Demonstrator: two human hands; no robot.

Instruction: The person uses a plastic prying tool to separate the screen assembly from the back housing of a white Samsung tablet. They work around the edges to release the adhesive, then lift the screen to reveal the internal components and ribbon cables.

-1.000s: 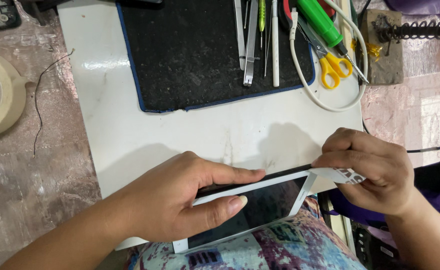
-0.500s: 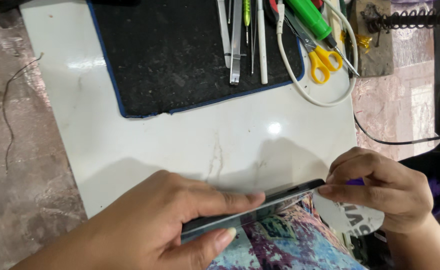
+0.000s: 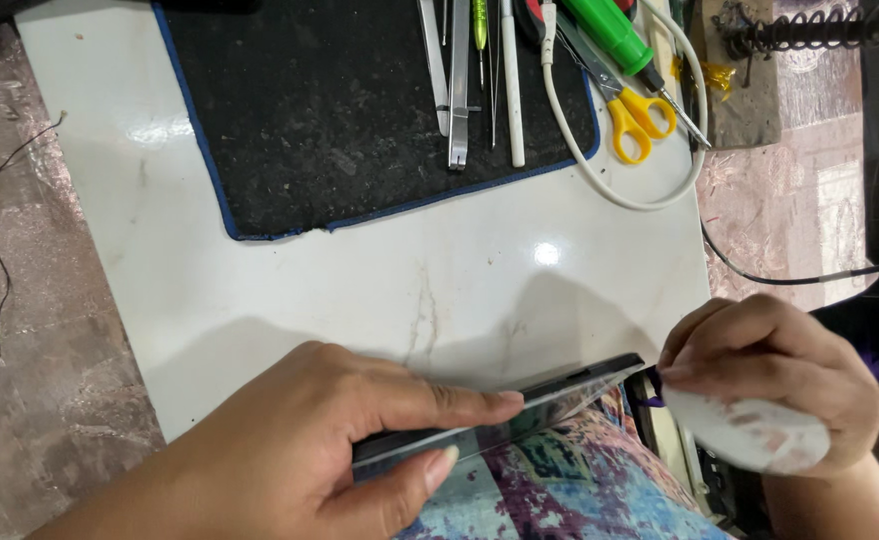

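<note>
My left hand (image 3: pixel 320 450) grips a thin black tablet-like device (image 3: pixel 520 408) by its long edge, thumb below and fingers on top. The device is turned nearly edge-on to me, over my lap at the table's near edge. At its right corner, my right hand (image 3: pixel 770 375) pinches the device while holding a round white plastic card (image 3: pixel 750 435).
A white table top (image 3: pixel 380 280) carries a black work mat (image 3: pixel 360 100) with tweezers (image 3: pixel 458 80), thin metal tools, a green-handled screwdriver (image 3: pixel 610 35), yellow-handled scissors (image 3: pixel 635 115) and a white cable (image 3: pixel 600 170). A soldering-iron coil stand (image 3: pixel 810 30) sits at the far right. Patterned fabric (image 3: pixel 560 480) covers my lap.
The device has tilted from screen facing up to nearly edge-on. My right hand stays at its right corner, and the round white card now shows in that hand.
</note>
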